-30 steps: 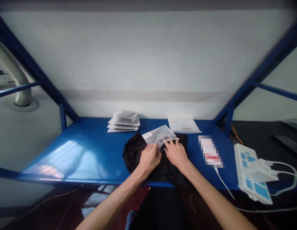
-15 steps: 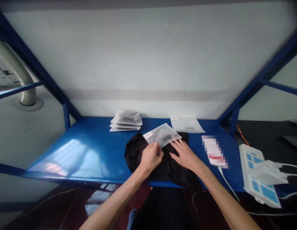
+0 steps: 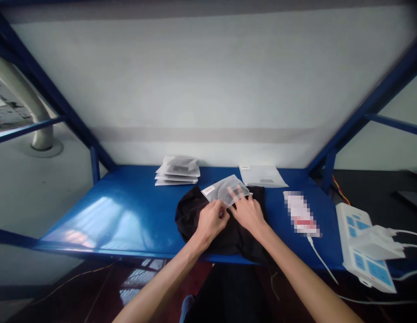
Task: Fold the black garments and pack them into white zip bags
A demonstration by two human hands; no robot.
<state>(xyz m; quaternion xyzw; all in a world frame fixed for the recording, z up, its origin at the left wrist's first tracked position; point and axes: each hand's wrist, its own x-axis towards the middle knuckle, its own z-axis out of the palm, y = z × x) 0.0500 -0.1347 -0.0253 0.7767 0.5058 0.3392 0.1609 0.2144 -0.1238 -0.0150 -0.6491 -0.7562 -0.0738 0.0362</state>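
A frosted plastic bag (image 3: 221, 187) with a white label lies tilted on a bunched black cloth (image 3: 188, 215). My left hand (image 3: 211, 220) is closed in a pinch on the bag's near edge. My right hand (image 3: 247, 211) has its fingers spread, and their tips show through the frosted plastic, inside the bag's opening. Behind, to the left, sits a stack of similar bags (image 3: 177, 170). Another flat bag (image 3: 264, 176) lies behind on the right.
On the blue table (image 3: 127, 202), a phone with a blurred screen (image 3: 300, 213) lies at the right, joined to a white cable. Further right is a white power strip (image 3: 365, 251) with plugs. Blue frame bars slope up on both sides.
My right hand has moved left and its fingers have gone from the bag's right edge into the bag. My left hand keeps its pinch.
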